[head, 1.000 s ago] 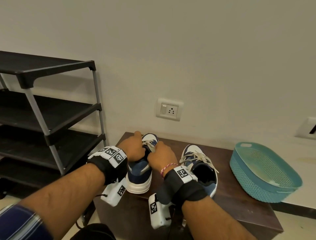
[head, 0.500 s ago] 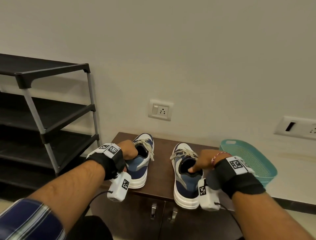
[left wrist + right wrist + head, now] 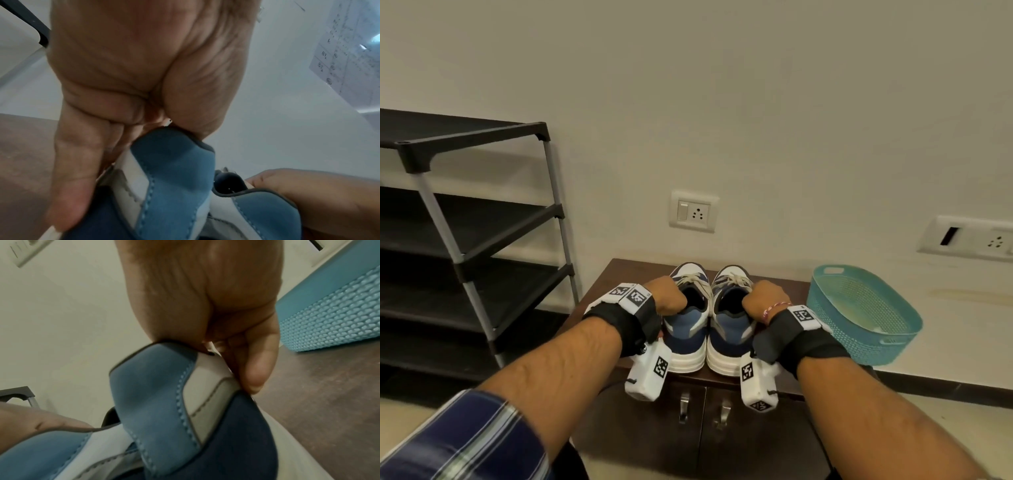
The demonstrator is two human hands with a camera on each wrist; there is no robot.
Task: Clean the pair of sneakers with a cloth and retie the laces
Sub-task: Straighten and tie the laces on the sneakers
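Observation:
Two blue, navy and white sneakers stand side by side, heels toward me, on a dark brown cabinet top (image 3: 619, 274). My left hand (image 3: 671, 299) grips the collar of the left sneaker (image 3: 686, 329), thumb inside the opening and fingers on the outer side (image 3: 78, 162). My right hand (image 3: 763, 301) grips the collar of the right sneaker (image 3: 732, 329) the same way, fingers along its outer side (image 3: 257, 369). Cream laces (image 3: 695, 279) lie across both tongues. No cloth shows in any view.
A teal plastic basket (image 3: 866, 315) stands on the floor ledge right of the cabinet. A black shoe rack (image 3: 472, 240) with grey posts stands at the left. The wall behind carries a socket plate (image 3: 693, 212). Cabinet door handles (image 3: 683, 407) sit below the sneakers.
Both hands left the left sneaker's laces; the right hand took the right sneaker. The two sneakers have been brought together from apart, now heel to heel at the cabinet's front.

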